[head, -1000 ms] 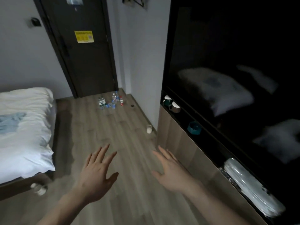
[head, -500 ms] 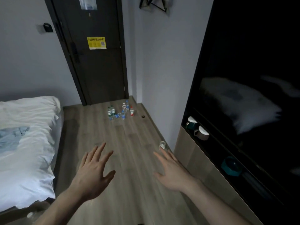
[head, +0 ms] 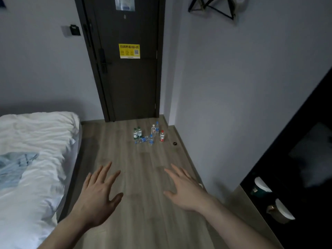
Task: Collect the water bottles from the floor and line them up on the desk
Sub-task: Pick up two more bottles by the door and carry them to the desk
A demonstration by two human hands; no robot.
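Two bare forearms showing from the lower edge of the frame, on the near side of the wooden floor (head: pixel 143 177), each ending in a hand. No sleeves reaching either wrist. Left hand (head: pixel 98 196) with five fingers and a thumb on its inner side, nails short. Right hand (head: pixel 185 190) likewise bare, no ring, no watch, no band. Forearms slim, lightly shadowed in the dim room
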